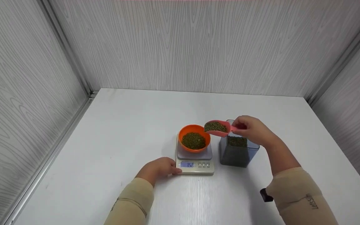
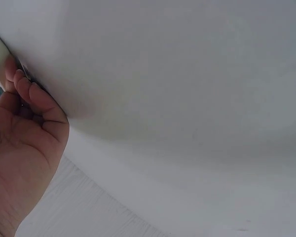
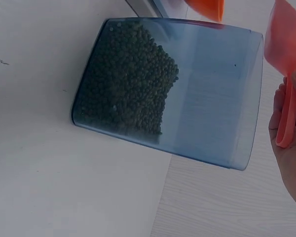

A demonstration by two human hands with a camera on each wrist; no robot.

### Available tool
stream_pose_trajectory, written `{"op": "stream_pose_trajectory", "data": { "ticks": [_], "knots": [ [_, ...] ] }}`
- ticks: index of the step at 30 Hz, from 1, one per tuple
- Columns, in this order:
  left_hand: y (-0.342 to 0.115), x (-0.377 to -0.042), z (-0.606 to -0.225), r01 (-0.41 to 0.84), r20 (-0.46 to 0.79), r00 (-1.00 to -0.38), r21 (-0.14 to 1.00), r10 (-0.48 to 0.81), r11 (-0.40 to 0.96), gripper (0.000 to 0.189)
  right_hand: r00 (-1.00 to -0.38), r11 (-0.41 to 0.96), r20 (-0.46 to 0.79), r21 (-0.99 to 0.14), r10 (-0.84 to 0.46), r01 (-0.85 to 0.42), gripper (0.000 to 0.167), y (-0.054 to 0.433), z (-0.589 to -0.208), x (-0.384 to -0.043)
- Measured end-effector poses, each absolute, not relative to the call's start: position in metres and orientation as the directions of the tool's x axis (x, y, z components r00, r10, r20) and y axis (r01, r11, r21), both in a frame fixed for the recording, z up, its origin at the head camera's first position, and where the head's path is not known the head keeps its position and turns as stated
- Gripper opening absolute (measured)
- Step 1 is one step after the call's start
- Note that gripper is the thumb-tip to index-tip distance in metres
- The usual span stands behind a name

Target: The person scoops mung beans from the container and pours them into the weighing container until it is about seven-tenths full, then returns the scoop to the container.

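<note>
My right hand (image 1: 252,128) grips the handle of a pink scoop (image 1: 221,134), which is heaped with small green beans (image 1: 215,126). The scoop's front overlaps the right rim of an orange bowl (image 1: 184,132) in the head view. More green beans (image 1: 193,140) lie in the bowl, which stands on a kitchen scale (image 1: 195,170) whose lit display reads 352. With thumb and curled fingers, my left hand (image 1: 161,167) holds the scale's front left corner. In the left wrist view, that hand's fingers (image 2: 42,98) are bent against the scale's edge.
Just right of the scale, under my right forearm and hand, stands a clear bluish container (image 3: 212,98) partly filled with the same beans (image 3: 128,79). Everything rests on a white table (image 1: 130,118), with pale wood-grain panels (image 1: 192,43) behind and at both sides.
</note>
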State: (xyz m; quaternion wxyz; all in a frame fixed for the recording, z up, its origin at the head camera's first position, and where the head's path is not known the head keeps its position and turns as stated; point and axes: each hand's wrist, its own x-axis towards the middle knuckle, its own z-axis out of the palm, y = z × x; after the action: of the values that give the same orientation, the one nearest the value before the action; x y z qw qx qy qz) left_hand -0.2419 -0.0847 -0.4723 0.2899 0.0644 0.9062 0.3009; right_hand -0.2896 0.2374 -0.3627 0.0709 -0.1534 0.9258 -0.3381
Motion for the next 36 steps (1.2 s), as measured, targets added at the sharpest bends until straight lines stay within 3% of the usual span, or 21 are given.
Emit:
{"op": "stream_pose_trajectory", "data": {
  "ticks": [11, 36],
  "knots": [
    [-0.083, -0.244, -0.474, -0.065, -0.512, -0.811, 0.560, 0.284, 0.826, 0.028, -0.923, 0.778, -0.004, -0.539, -0.386, -0.323, 0.012, 0.222, -0.363, -0.291],
    [-0.084, -0.243, -0.474, -0.031, -0.478, -0.827, 0.566, 0.297, 0.824, 0.031, -0.909, 0.796, 0.001, -0.483, -0.416, -0.365, 0.014, 0.216, -0.356, -0.292]
  ]
}}
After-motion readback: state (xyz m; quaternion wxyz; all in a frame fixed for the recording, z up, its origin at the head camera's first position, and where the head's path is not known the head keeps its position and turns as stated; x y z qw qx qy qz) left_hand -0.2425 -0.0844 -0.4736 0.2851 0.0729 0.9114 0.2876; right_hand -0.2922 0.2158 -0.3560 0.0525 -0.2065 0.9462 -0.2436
